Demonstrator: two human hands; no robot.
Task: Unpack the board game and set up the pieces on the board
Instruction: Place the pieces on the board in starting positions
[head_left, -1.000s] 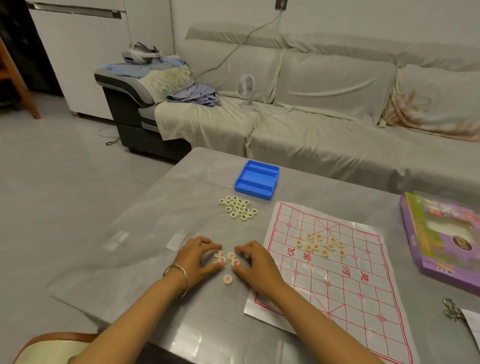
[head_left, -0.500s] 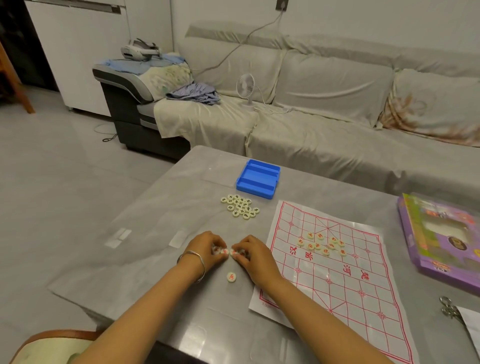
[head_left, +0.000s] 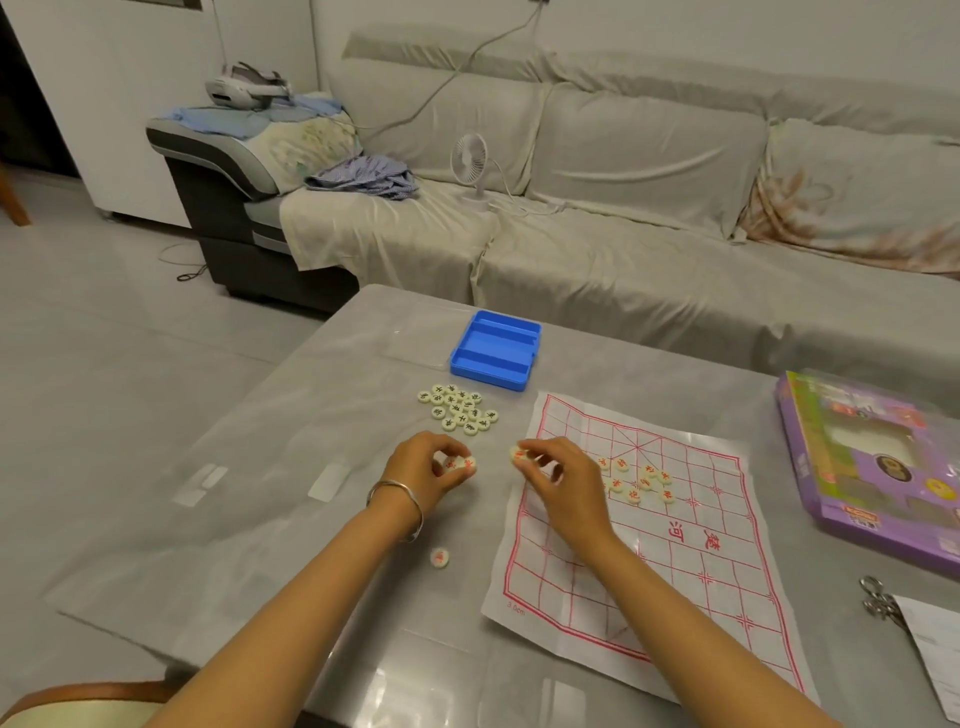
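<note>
A white paper board (head_left: 675, 545) with a red grid lies on the grey table (head_left: 322, 426). Several cream round pieces with red characters (head_left: 636, 480) sit in a loose group on it. My left hand (head_left: 423, 470) holds a few red-marked pieces (head_left: 460, 463) in curled fingers, just left of the board. My right hand (head_left: 563, 486) pinches one red-marked piece (head_left: 517, 454) at the board's left edge. A single red-marked piece (head_left: 439, 558) lies on the table by my left forearm. A cluster of black-marked pieces (head_left: 457, 409) lies further back.
An open blue plastic case (head_left: 496, 349) stands behind the black-marked cluster. A purple game box (head_left: 872, 467) lies at the right edge, with keys (head_left: 878, 600) and a paper sheet (head_left: 935, 644) nearer me. A covered sofa runs behind the table.
My hands gathered the red-marked pieces from the table, lifted them and drew apart. The right hand moved toward the board's edge with one piece. One piece stayed on the table.
</note>
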